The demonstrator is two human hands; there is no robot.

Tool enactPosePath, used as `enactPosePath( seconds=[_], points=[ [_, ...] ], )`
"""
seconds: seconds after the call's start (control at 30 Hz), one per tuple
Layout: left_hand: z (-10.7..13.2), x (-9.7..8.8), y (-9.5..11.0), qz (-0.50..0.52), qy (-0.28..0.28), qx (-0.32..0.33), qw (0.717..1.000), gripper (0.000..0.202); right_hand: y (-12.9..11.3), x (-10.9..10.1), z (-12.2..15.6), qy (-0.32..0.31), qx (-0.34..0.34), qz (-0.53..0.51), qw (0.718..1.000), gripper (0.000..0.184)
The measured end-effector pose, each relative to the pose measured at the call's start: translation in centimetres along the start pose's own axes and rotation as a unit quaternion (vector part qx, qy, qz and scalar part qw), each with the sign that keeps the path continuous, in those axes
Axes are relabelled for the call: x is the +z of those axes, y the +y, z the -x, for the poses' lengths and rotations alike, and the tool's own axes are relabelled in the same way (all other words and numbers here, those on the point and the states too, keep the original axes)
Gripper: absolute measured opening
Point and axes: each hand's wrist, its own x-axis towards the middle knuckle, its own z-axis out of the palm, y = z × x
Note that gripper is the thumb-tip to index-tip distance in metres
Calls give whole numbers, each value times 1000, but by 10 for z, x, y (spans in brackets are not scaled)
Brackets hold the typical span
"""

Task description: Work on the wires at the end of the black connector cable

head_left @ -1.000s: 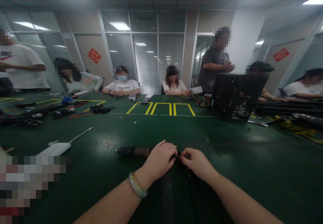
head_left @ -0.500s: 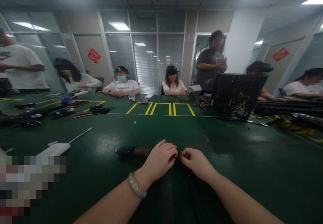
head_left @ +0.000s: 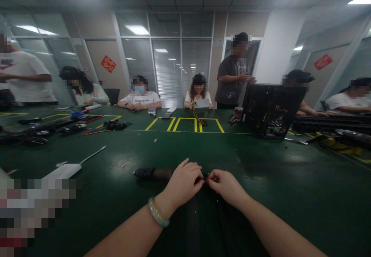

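On the green table lies an electric screwdriver (head_left: 155, 174), a dark cylindrical tool with its narrow tip pointing left. My left hand (head_left: 185, 179), bracelet at the wrist, is closed over the tool's right end and covers it. Just to the right, my right hand (head_left: 226, 185) pinches thumb and forefinger together at that same end, almost touching the left fingertips. Whatever small part sits between those fingers is too dark and hidden to name. A dark cord (head_left: 218, 210) runs below the right hand toward the near edge.
A white power strip (head_left: 65, 171) with a cable lies at left. Several dark parts and wires (head_left: 116, 125) are farther back. A black computer case (head_left: 271, 110) stands at back right. Across the table, a person holds a white box-like part (head_left: 202, 103) with bundled wires.
My hands stay almost in place, with only slight finger movement. Across the table, the seated person has brought the white part with wires in front of them; the standing person has shifted left.
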Motion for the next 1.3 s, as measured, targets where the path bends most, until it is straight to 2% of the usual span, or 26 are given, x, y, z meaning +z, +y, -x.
enactPosePath(
  seconds=[0.23,0.77,1.0,1.3],
  points=[
    [0,-3,1,4,-1,21,1000,15,1,1,0,-4,5,4,1000,16],
    [0,-2,0,9,-9,9,1000,7,3,2,0,-1,-7,-6,1000,16],
    [-1,-1,-1,32,-36,-12,999,14,2,0,1,-8,-4,-25,1000,16],
    [-1,0,-2,55,-39,-3,998,20,4,0,-1,-19,-9,1,1000,15]
  ],
)
